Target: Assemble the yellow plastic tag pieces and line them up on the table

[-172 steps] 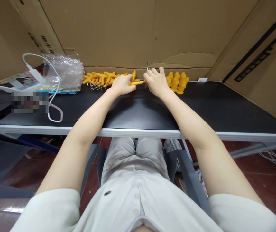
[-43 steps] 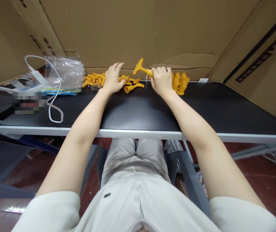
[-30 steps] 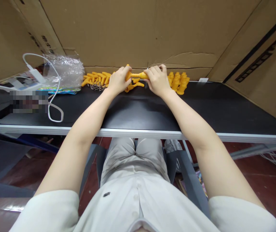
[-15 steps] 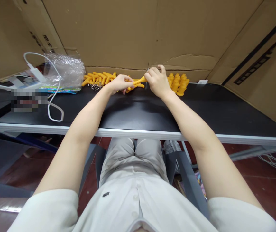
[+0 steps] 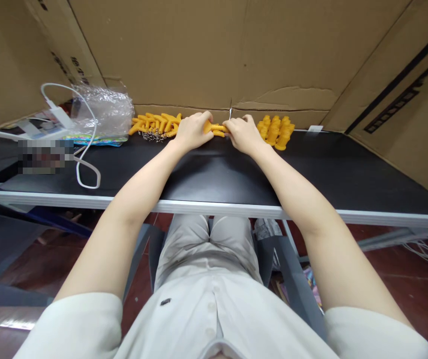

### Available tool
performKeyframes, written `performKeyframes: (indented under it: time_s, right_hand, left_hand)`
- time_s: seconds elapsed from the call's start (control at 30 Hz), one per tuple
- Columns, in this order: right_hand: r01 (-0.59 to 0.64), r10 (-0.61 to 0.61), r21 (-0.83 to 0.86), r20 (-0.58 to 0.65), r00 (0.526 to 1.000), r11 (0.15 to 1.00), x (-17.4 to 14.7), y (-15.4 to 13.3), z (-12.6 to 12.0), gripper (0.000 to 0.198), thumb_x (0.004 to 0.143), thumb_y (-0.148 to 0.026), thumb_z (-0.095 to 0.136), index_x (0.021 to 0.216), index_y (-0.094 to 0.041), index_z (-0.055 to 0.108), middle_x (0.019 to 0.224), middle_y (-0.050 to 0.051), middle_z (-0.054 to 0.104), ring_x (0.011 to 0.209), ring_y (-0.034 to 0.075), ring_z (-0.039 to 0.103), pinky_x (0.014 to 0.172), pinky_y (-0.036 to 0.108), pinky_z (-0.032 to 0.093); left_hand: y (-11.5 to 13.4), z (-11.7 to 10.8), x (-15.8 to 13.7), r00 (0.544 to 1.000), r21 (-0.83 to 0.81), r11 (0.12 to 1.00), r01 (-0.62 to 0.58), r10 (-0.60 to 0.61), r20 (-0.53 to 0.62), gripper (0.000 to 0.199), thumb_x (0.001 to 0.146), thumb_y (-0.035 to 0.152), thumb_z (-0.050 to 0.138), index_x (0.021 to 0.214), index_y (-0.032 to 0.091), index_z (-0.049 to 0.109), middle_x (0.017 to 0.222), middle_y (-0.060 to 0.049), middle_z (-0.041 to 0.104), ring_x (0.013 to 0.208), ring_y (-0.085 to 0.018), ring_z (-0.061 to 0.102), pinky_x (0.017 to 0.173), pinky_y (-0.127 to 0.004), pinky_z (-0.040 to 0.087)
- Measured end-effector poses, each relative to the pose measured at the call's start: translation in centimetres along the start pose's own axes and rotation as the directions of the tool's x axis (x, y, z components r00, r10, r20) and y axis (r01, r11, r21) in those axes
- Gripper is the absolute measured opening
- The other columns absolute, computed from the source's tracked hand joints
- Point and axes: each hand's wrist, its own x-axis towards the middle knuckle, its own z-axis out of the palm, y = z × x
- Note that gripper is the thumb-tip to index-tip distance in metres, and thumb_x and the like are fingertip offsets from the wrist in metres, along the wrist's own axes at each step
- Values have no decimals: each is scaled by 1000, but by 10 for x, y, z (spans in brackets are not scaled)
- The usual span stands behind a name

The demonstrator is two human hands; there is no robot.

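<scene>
Near the back of the black table, my left hand (image 5: 193, 130) is closed around the left end of a yellow-orange plastic piece (image 5: 218, 128) with finger-like branches. My right hand (image 5: 244, 134) pinches the piece's other end, and my fingers cover much of it. Left of my hands lies a pile of similar branched yellow-orange pieces (image 5: 157, 122), with small metal chains (image 5: 154, 135) in front. Several ribbed, column-shaped yellow-orange pieces (image 5: 275, 130) stand close together just right of my right hand.
Cardboard panels (image 5: 184, 55) wall in the back and sides of the black table (image 5: 348, 174). At left are a clear plastic bag (image 5: 104, 109), a white cable (image 5: 94, 119) and a blurred-out object (image 5: 44, 157). A metal strip (image 5: 221, 206) edges the table's front.
My left hand has turned over and closed further around the piece, its back now facing up. The right hand has lowered slightly, and its fingers have curled in around the other end.
</scene>
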Motion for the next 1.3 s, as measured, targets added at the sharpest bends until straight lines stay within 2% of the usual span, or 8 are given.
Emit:
performKeyframes:
  time_s: [0.13,0.3,0.5,0.7,0.9,1.0,1.17,1.3]
  right_hand:
    - [-37,36,-42,-36,999,998,2,-3,-8,42,113,-18,37,138,-15,70,133,21,75,130,38,65,117,60,38]
    - [-64,55,-119,-72,996,991,1,-8,-17,51,114,-16,25,141,-17,68,138,21,73,136,38,62,119,61,38]
    - [-51,42,-73,-111,993,996,2,-6,-11,58,114,-15,19,144,-15,68,136,20,74,136,37,64,126,66,34]
    - [-82,80,-11,-125,989,997,1,1,-15,61,116,-18,17,148,-17,68,133,16,75,139,35,65,129,63,34]
    - [-172,178,54,-163,970,984,-3,11,-18,52,112,-21,29,144,-17,69,145,19,72,144,38,58,130,64,31]
    - [-193,216,119,-236,947,974,0,22,-13,45,114,-26,37,142,-22,72,155,19,67,146,39,51,127,63,30]
    - [-381,417,178,-266,869,907,1,47,-8,48,108,-24,59,153,-9,70,159,25,61,144,40,46,123,59,28]
    - [-432,465,173,-306,831,885,-7,61,1,58,118,-53,39,157,-18,66,152,26,66,139,43,49,115,58,34]
  left_hand:
    - [-2,1,5,997,-183,980,79,-79,9,32,83,18,78,115,19,75,106,-8,79,113,-32,75,105,-41,59]
    - [3,-4,6,936,-428,843,325,-220,276,18,85,29,84,87,21,68,70,0,65,70,-20,69,71,-28,57]
    - [10,-15,2,934,-434,845,311,-187,305,23,82,28,83,75,22,63,61,2,59,57,-15,58,60,-25,48]
    - [3,-22,0,848,-508,760,406,-106,520,12,77,29,73,70,22,66,58,2,50,46,-12,43,57,-30,49]
    - [0,-19,3,873,-565,718,407,-124,471,12,75,32,70,76,21,73,66,-3,62,53,-14,53,59,-31,54]
    - [2,-23,2,872,-552,722,417,-146,468,9,74,29,68,75,20,70,65,-3,58,57,-17,58,63,-34,56]
    - [-9,-25,7,913,-608,691,390,-207,351,9,81,26,64,88,21,68,66,1,47,60,-16,58,66,-33,56]
    - [-38,-12,22,906,-623,668,407,-380,184,21,91,27,66,111,22,69,69,2,49,65,-16,62,70,-33,59]
